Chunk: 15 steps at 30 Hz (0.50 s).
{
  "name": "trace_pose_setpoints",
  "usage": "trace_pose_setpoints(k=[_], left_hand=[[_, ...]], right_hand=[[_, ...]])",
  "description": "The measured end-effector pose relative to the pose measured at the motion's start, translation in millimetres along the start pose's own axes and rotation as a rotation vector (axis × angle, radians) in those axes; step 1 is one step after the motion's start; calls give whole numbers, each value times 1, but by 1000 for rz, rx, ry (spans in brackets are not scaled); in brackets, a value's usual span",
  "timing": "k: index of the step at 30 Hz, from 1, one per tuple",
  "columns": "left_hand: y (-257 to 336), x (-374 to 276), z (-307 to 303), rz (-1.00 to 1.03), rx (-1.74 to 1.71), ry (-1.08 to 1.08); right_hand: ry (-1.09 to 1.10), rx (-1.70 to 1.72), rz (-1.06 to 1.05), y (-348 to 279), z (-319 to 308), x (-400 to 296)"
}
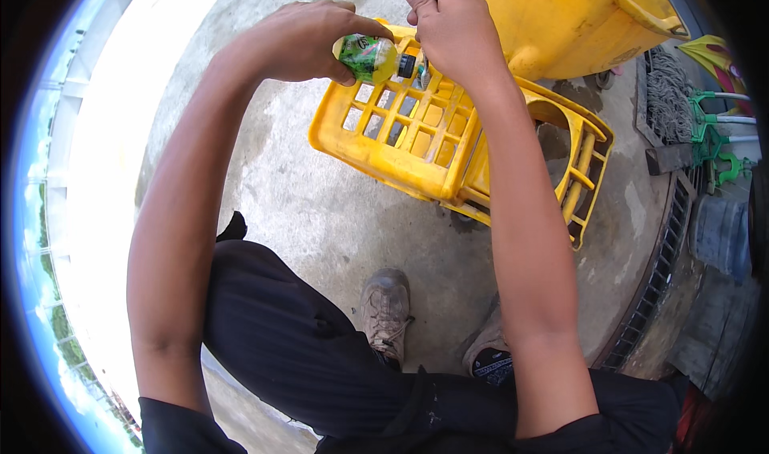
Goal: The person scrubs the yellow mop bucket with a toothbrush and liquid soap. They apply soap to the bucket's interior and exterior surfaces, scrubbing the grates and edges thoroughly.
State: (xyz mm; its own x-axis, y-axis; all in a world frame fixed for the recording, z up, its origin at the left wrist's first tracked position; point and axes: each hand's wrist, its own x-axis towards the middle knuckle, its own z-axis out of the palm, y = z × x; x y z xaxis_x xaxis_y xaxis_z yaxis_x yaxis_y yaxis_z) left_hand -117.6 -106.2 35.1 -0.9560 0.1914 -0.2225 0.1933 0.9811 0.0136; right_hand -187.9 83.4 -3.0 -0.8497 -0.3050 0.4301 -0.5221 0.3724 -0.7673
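Observation:
My left hand (303, 39) grips a small plastic bottle (363, 57) with a green label, yellow-green liquid and a black cap. The bottle lies on its side in the air, its cap pointing right. My right hand (456, 33) is closed around a small brush (425, 77) that looks like a toothbrush; its teal handle shows above the fist, and its head shows close to the bottle's cap. Below both hands, a yellow plastic mop wringer (390, 160) with a grid of square openings rests on the concrete floor. My right forearm hides part of it.
A large yellow plastic bucket (559, 21) stands beyond the wringer. At right are a grey string mop head (668, 93), green mop clamps (700, 121), a bluish water jug (718, 232) and a drain grate (646, 295). My shoe (384, 310) is on the concrete floor (288, 172).

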Motion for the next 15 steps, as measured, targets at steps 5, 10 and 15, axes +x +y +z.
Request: trace_pose_setpoints(k=[5, 10, 15], left_hand=[[-6, 1, 6, 15, 52, 104], [-6, 4, 7, -11, 65, 143], [-3, 5, 7, -2, 87, 134]], right_hand=[[118, 264, 61, -6, -25, 7], [-104, 164, 47, 3, -17, 19], [-170, 103, -75, 15, -1, 20]])
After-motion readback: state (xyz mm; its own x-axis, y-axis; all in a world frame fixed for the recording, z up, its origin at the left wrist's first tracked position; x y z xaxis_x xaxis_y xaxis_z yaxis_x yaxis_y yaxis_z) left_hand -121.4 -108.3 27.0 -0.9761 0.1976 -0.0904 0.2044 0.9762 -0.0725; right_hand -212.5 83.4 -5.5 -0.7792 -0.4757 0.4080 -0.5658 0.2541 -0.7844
